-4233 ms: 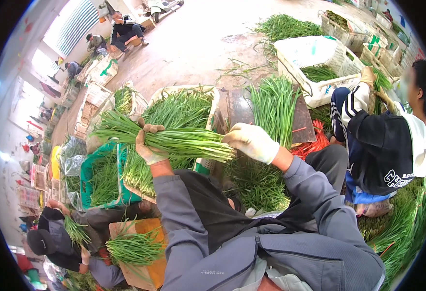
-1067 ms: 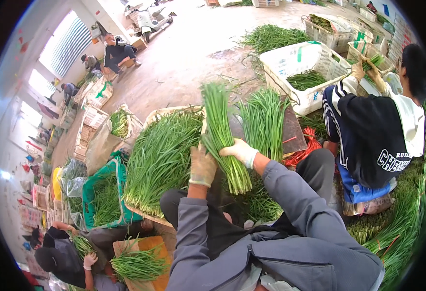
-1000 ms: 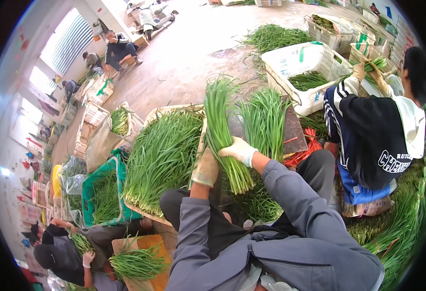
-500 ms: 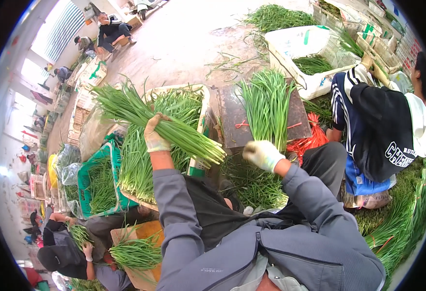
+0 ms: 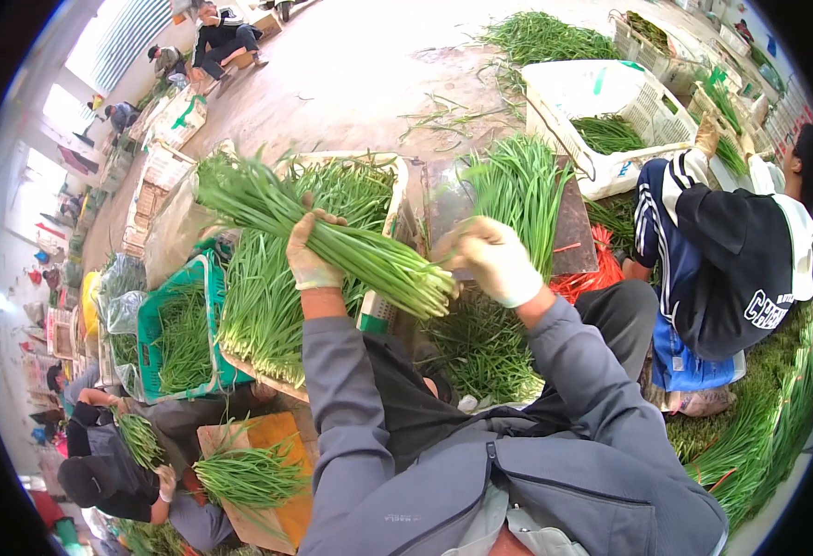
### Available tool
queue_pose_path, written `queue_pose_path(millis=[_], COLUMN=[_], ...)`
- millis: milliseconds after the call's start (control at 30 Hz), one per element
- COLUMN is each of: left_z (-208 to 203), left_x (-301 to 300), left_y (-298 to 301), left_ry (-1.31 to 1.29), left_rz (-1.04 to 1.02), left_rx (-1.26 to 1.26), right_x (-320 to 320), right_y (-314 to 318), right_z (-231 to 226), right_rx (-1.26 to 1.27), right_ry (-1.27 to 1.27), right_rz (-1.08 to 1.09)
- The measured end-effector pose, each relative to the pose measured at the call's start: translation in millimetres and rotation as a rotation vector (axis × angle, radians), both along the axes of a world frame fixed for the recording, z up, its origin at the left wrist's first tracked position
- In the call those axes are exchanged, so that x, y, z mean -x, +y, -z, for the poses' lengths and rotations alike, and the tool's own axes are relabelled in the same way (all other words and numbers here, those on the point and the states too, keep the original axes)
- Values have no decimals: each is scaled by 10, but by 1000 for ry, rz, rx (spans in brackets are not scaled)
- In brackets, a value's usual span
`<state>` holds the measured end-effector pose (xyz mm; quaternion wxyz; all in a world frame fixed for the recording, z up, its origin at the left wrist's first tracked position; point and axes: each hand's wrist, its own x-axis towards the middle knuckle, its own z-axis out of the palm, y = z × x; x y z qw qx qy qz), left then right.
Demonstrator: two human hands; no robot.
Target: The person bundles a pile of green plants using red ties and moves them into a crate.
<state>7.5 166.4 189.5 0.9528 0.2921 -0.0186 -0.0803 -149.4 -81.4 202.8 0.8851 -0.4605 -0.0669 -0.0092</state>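
Note:
My left hand [image 5: 312,252], in a pale work glove, is closed around a thick bunch of garlic chives [image 5: 360,250] over the crate of chives. The leafy tops point to the far left and the pale stem ends to the right. Beside those stem ends is my right hand [image 5: 491,259], also gloved, its fingers curled together; whatever they pinch is too small to make out. Behind it, a second pile of chives [image 5: 527,199] lies on a dark board [image 5: 443,199]. A red tie [image 5: 567,247] shows at that pile's right edge.
A cream crate [image 5: 397,185] heaped with chives stands left of the board, with a green crate [image 5: 150,347] beyond it. Red ties [image 5: 601,264] lie right of the board. A co-worker [image 5: 740,241] sits close on the right; another [image 5: 114,463] handles chives at lower left.
My right hand has risen from the front of the board to the bunch's stem ends. The bunch in my left hand has shifted slightly right and nearer.

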Motion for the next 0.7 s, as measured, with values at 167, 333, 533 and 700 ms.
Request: queue_pose_path(millis=[167,333,533,700], left_z=[52,-11,-3,2], left_x=[-95,-124,-31,7], left_y=[148,107,43,300], left_ry=[14,-10,-15,-10], left_rz=[-80,-195,-174,-205], left_rx=[97,-54,-76,-82], right_x=[461,489,50,54], right_y=[-508,-342,74,-146], right_z=[96,-145,7,-30], right_rx=[-4,1005,1245,1097], right_ry=[13,-181,-406,-216], right_rz=[-281,-199,411,543])
